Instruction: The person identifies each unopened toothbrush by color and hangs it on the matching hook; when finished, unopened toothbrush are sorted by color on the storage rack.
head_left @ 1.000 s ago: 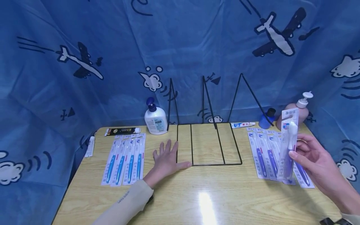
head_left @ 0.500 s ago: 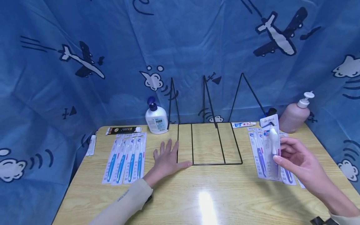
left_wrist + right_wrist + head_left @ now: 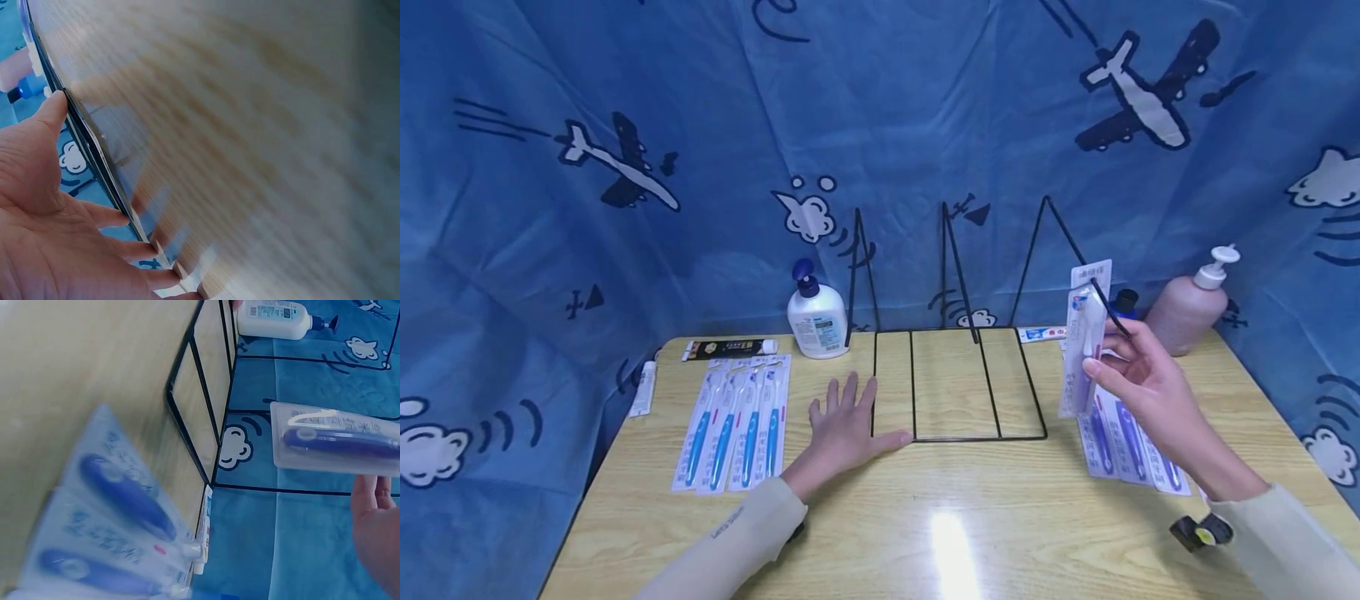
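1. The black wire rack (image 3: 955,383) stands at the back middle of the wooden table (image 3: 925,517); its flat base frame lies on the tabletop and three wire triangles rise at its rear. All places below are given relative to this rack.
2. The right hand (image 3: 1138,383) is raised just right of the rack's right edge and pinches a packaged purple toothbrush (image 3: 1084,342) between thumb and fingers. The pack is upright, clear of the table, its top near the rack's right-hand triangle. The right wrist view shows the same pack (image 3: 337,439) held at the fingertips in front of the blue curtain.
3. The left hand (image 3: 844,425) lies flat on the table, palm down, fingers spread and grasping nothing. Its thumb touches the rack's front left corner; the left wrist view shows the thumb against the black wire (image 3: 94,144).
4. More purple toothbrush packs (image 3: 1123,437) lie flat on the table to the right of the rack, below the raised hand.
5. A row of blue toothbrush packs (image 3: 733,423) lies flat to the left of the rack, beyond the left hand.
6. A white pump bottle (image 3: 816,317) stands just left of the rack's rear left corner. A pink pump bottle (image 3: 1187,308) stands well to the rack's right, at the back.
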Tool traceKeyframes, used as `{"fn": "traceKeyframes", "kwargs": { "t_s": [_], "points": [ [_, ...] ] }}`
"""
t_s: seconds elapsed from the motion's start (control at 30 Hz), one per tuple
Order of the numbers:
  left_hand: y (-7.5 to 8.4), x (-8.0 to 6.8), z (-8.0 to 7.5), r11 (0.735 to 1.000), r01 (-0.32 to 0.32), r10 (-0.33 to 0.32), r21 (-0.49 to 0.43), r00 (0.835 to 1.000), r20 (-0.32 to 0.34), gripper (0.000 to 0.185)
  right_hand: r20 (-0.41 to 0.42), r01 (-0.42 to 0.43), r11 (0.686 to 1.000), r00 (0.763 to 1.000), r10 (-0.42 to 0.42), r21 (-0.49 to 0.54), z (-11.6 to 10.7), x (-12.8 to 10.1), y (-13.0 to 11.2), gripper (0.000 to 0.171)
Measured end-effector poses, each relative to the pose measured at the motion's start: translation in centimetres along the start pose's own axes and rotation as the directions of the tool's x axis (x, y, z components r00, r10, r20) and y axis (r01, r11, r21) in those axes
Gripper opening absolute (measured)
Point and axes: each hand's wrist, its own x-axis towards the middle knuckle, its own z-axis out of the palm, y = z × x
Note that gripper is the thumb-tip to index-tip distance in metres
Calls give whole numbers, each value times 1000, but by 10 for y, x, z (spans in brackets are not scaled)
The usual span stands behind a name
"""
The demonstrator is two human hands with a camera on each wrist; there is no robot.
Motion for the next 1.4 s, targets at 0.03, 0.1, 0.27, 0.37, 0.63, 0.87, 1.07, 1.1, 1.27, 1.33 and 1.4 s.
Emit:
{"fn": "traceKeyframes", "kwargs": {
  "t_s": [0.03, 0.1, 0.27, 0.37, 0.63, 0.87, 1.07, 1.1, 1.27, 1.33, 1.4],
  "points": [
    [1, -1, -1, 1000, -5, 5, -3, 1000, -5, 110, -8, 3, 1000, 1000, -3, 19, 1, 6, 2, 47],
    [2, -2, -2, 1000, -9, 9, -7, 1000, -8, 109, -21, 8, 998, 1000, -6, 62, 5, 18, 7, 45],
    [0, -2, 1, 1000, -13, 13, -1, 1000, -5, 110, -54, 11, 997, 999, -7, 80, 10, 51, 18, 41],
    [-1, -2, 3, 1000, -17, 17, 2, 1000, -8, 110, -58, -1, 1000, 998, 3, 26, 12, 70, 22, 41],
    [-3, 2, 8, 1000, -22, 22, 8, 1000, -14, 112, -107, -12, 999, 994, 15, 34, 15, 106, 38, 41],
    [-6, 5, 13, 1000, -17, 17, -2, 1000, -7, 114, -142, -11, 997, 990, 22, 77, 14, 117, 42, 43],
    [-7, 6, 13, 1000, -20, 20, -3, 1000, -18, 115, -200, 34, 995, 980, -15, 95, 8, 118, 39, 43],
    [-7, 6, 13, 1000, -17, 17, 1, 1000, -16, 115, -203, 42, 995, 979, -23, 89, 7, 118, 38, 42],
    [-8, 6, 12, 1000, -3, 3, 14, 1000, -12, 116, -175, 70, 993, 983, -53, 95, 2, 113, 30, 42],
    [-8, 6, 12, 1000, -2, 2, 16, 1000, -15, 115, -157, 80, 988, 986, -59, 130, -1, 109, 26, 44],
    [-8, 5, 11, 1000, -6, 6, 15, 1000, -22, 115, -143, 89, 981, 988, -64, 175, -5, 103, 22, 43]
  ]
}}
